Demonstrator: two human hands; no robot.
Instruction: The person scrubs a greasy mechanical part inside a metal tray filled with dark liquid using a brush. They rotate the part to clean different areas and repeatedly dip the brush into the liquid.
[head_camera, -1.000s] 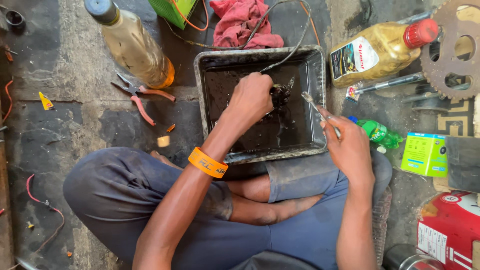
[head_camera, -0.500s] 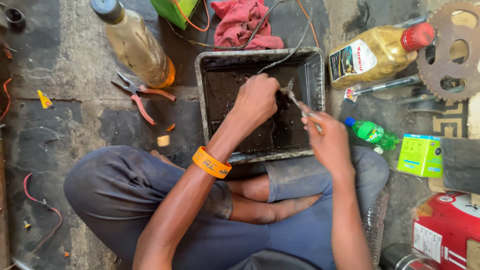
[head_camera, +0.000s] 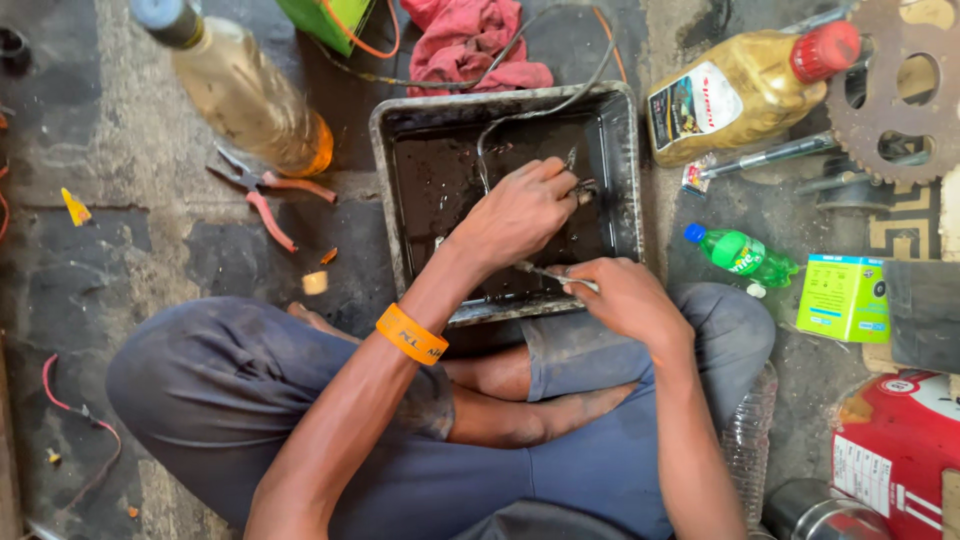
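Observation:
I sit cross-legged on the ground before a black, oily metal tray (head_camera: 625, 160). My left hand (head_camera: 520, 212), with an orange wristband, reaches into the tray and grips a small dark greasy part (head_camera: 583, 188) at the end of a grey cable (head_camera: 520, 118). My right hand (head_camera: 620, 298) is at the tray's near edge, closed around a thin metal tool (head_camera: 545, 270) that points left under my left hand.
Two bottles of yellow oil (head_camera: 240, 95) (head_camera: 745, 90) flank the tray. Red-handled pliers (head_camera: 265, 195) lie left. A red rag (head_camera: 470, 45) is behind it. A sprocket (head_camera: 895, 90), green bottle (head_camera: 745, 255), green box (head_camera: 845, 298) and red box (head_camera: 900, 450) sit right.
My right hand has moved left and toward me with the thin tool, from the tray's right side to its near edge. My left hand stays in the tray on the part.

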